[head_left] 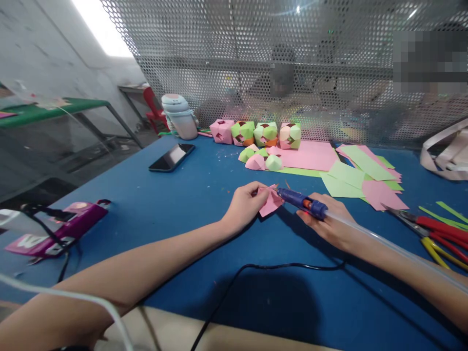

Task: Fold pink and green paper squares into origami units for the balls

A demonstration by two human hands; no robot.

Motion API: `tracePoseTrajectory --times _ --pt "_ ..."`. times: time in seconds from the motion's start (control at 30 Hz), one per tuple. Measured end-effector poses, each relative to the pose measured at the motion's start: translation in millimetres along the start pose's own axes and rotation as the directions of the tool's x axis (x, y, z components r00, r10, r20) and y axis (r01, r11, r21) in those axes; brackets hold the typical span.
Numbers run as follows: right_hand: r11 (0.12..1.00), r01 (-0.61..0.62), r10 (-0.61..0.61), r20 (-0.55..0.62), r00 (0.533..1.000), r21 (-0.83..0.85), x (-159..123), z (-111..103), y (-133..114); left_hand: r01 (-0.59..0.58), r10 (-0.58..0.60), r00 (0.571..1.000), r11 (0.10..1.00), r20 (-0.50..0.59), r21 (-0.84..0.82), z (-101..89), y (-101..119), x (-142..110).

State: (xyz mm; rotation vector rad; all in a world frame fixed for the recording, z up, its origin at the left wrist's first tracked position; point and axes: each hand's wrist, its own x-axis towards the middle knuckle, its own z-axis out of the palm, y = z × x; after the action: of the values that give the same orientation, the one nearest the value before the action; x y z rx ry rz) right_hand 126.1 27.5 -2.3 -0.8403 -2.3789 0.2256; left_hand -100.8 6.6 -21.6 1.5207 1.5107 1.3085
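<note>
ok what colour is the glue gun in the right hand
The glue gun in the right hand is dark blue, seen in the head view.

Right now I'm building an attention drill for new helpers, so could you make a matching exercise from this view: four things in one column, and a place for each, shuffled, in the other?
Things
1. Blue glue gun
2. Folded pink paper
3. Phone
4. Row of paper cubes

Places
A. Lying flat on the blue table
B. In the right hand
C. Lined up before the perforated metal panel
D. Between the fingers of the left hand

Pairs: 1-B, 2-D, 3-A, 4-C
</note>
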Motion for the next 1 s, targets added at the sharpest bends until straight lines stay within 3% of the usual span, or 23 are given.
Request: tracePoseTrajectory --times 0.57,1.0 --pt "0.996 0.046 -0.041 0.071 0.997 -0.078 -3.1 -3.6 1.7 -0.075 0.074 0.997 0.995 0.014 0.064 0.3 1.5 -4.2" --pt "0.993 -0.002 0.009 0.057 0.998 -0.117 -4.3 -3.8 2.4 -0.087 0.087 0.996 0.994 0.000 0.062 1.2 -1.2 -2.3"
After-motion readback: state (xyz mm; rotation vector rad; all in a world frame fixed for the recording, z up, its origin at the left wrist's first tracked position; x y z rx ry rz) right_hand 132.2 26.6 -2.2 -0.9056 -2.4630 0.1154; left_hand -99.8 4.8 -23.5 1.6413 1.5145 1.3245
